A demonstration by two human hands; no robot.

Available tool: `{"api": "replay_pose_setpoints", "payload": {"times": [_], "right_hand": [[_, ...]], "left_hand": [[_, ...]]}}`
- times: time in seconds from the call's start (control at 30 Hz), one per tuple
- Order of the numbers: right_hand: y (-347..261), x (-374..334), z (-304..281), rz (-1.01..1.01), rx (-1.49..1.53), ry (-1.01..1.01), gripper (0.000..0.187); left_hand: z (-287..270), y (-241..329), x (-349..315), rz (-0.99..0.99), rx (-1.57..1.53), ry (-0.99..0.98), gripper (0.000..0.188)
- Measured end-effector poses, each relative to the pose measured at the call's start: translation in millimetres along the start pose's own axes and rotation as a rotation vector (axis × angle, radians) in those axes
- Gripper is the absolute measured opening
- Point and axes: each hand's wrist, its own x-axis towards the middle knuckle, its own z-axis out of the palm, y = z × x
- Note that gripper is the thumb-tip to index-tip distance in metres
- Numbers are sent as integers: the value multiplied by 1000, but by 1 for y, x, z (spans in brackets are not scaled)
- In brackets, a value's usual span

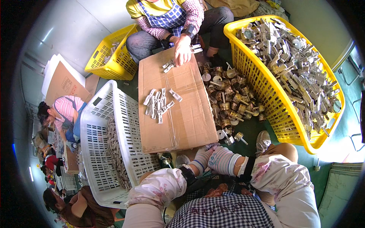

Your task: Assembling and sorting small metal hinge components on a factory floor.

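My left hand and my right hand, both in striped knit gloves, meet at the near edge of a cardboard box. Their fingers are curled together, and whatever they hold is hidden. On the box top lies a loose pile of small pale metal clip-like parts, with one more part just right of it. A shiny round metal piece shows below the box's near left corner, apart from my left hand.
Across the box, a co-worker's hand is by more clip parts. A white basket of metal parts stands left; a heaped yellow basket stands right. Brass-coloured cylindrical pieces cover the floor between. Another yellow basket sits far left.
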Motion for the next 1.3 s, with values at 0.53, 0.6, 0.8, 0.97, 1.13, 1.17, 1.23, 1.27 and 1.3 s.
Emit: {"api": "replay_pose_setpoints", "payload": {"times": [0.53,0.6,0.8,0.97,1.13,1.17,1.23,1.27,1.3], "right_hand": [[-1,1,-2,-9,-30,1,25],[-1,-1,-4,-10,-41,2,25],[-4,-3,-9,-5,-50,-3,26],[-1,0,0,-25,-49,30,26],[-1,1,1,-20,-54,29,26],[-1,1,1,-13,-51,29,26],[0,1,4,-14,-48,31,25],[1,1,4,-16,-45,33,25],[0,1,3,-18,-45,33,25]], "left_hand": [[-16,-19,18,70,-12,-115,24],[-15,-19,19,70,-14,-122,23],[-17,-21,21,86,8,-108,23],[-14,-18,17,61,-55,-128,22],[-12,-16,15,36,-62,-94,21],[-12,-16,15,38,-57,-92,22],[-9,-13,12,41,-51,-89,21],[-9,-12,11,44,-45,-85,21],[-9,-12,11,45,-46,-84,21]]}}
